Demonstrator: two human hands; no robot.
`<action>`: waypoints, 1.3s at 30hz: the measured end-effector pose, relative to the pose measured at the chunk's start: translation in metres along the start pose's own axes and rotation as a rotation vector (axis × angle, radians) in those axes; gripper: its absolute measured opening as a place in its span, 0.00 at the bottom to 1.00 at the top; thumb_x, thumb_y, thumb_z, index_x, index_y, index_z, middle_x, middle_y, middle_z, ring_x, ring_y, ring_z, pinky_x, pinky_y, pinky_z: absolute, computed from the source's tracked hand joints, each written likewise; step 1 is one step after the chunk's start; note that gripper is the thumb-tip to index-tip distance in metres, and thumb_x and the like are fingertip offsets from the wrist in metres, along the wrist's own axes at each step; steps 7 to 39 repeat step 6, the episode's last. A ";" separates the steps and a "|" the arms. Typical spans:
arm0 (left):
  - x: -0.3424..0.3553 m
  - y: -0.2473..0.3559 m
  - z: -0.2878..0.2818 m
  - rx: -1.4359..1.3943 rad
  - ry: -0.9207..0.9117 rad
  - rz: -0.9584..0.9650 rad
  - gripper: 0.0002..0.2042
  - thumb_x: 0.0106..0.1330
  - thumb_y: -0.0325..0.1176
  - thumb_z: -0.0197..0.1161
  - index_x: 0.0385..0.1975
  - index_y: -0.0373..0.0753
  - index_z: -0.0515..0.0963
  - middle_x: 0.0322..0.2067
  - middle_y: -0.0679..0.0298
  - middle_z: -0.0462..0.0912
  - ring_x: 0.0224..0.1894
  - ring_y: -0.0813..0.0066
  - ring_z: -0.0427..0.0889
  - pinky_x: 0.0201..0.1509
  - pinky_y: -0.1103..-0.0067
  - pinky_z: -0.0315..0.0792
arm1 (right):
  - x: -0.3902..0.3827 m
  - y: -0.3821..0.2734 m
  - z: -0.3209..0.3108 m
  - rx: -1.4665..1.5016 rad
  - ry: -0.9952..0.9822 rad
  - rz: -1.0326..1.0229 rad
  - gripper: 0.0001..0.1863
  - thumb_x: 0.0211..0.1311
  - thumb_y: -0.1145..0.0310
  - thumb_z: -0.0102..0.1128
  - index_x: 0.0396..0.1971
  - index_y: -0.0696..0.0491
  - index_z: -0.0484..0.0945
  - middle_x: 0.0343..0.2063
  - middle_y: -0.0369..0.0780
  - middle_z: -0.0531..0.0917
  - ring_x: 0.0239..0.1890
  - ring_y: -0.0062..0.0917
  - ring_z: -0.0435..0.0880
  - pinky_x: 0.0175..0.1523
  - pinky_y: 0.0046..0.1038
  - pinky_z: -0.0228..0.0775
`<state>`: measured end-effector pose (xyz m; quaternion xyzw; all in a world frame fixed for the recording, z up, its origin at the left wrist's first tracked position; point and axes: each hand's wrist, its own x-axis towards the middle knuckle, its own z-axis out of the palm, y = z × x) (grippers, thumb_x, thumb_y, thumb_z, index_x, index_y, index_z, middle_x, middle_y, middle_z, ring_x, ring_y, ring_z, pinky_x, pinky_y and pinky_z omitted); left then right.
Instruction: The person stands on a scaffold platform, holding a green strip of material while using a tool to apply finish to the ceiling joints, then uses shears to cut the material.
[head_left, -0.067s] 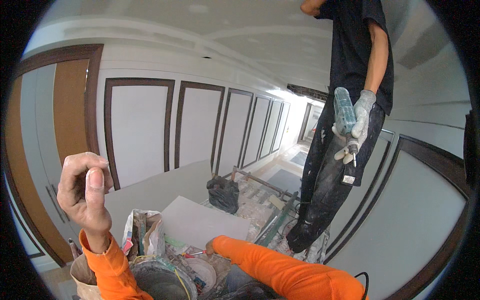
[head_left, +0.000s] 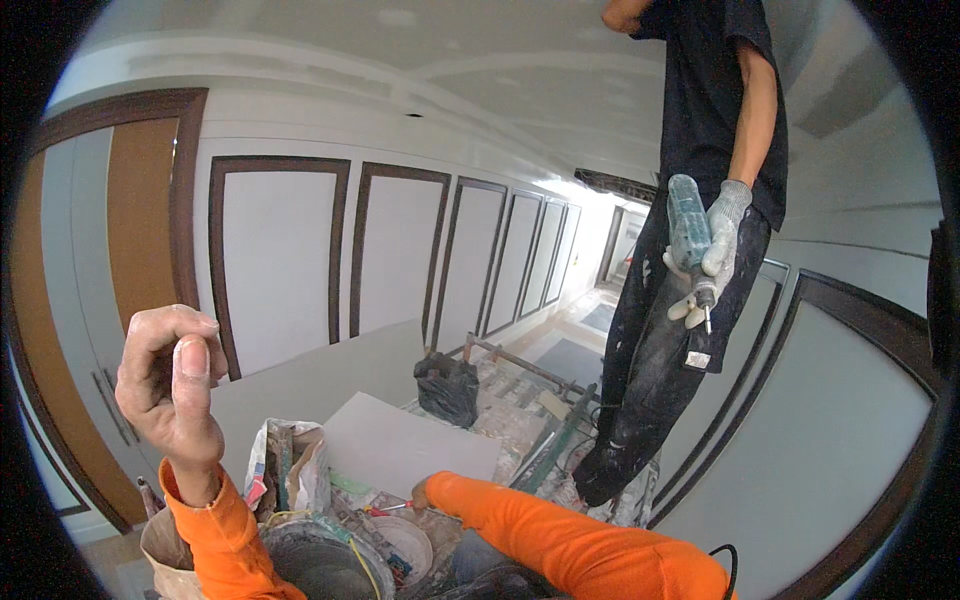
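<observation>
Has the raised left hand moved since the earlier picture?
No. The left hand sits at the same place against the dark frame of the wall panel beside it, fingers curled as before.

I am seeing only the knuckles of my right hand [head_left: 421, 494]; the rest is hiding behind the orange sleeve [head_left: 560, 540], so whether it is grasping the red-handled tool [head_left: 385, 510] beside it I cannot tell. The bucket [head_left: 315, 560] below that sleeve is getting cut off by the lower edge. The other person [head_left: 700, 200] is losing head and shoulders past the top edge. What my curled left hand [head_left: 168, 375] is pinching, if anything, is staying too small to tell.
</observation>
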<state>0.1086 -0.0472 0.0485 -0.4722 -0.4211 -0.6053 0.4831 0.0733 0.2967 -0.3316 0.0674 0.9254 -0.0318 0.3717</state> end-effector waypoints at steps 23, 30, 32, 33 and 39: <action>0.003 0.004 0.005 0.012 0.008 0.007 0.07 0.62 0.31 0.53 0.28 0.34 0.74 0.27 0.64 0.74 0.18 0.86 0.68 0.19 0.88 0.59 | -0.008 0.005 -0.003 0.107 -0.086 0.011 0.26 0.43 0.51 0.61 0.38 0.56 0.80 0.37 0.45 0.81 0.39 0.38 0.78 0.44 0.42 0.67; 0.003 0.004 0.005 0.012 0.008 0.007 0.07 0.62 0.31 0.53 0.28 0.34 0.74 0.27 0.64 0.74 0.18 0.86 0.68 0.19 0.88 0.59 | -0.008 0.005 -0.003 0.107 -0.086 0.011 0.26 0.43 0.51 0.61 0.38 0.56 0.80 0.37 0.45 0.81 0.39 0.38 0.78 0.44 0.42 0.67; 0.003 0.004 0.005 0.012 0.008 0.007 0.07 0.62 0.31 0.53 0.28 0.34 0.74 0.27 0.64 0.74 0.18 0.86 0.68 0.19 0.88 0.59 | -0.008 0.005 -0.003 0.107 -0.086 0.011 0.26 0.43 0.51 0.61 0.38 0.56 0.80 0.37 0.45 0.81 0.39 0.38 0.78 0.44 0.42 0.67; 0.003 0.004 0.005 0.012 0.008 0.007 0.07 0.62 0.31 0.53 0.28 0.34 0.74 0.27 0.64 0.74 0.18 0.86 0.68 0.19 0.88 0.59 | -0.008 0.005 -0.003 0.107 -0.086 0.011 0.26 0.43 0.51 0.61 0.38 0.56 0.80 0.37 0.45 0.81 0.39 0.38 0.78 0.44 0.42 0.67; 0.003 0.004 0.005 0.012 0.008 0.007 0.07 0.62 0.31 0.53 0.28 0.34 0.74 0.27 0.64 0.74 0.18 0.86 0.68 0.19 0.88 0.59 | -0.008 0.005 -0.003 0.107 -0.086 0.011 0.26 0.43 0.51 0.61 0.38 0.56 0.80 0.37 0.45 0.81 0.39 0.38 0.78 0.44 0.42 0.67</action>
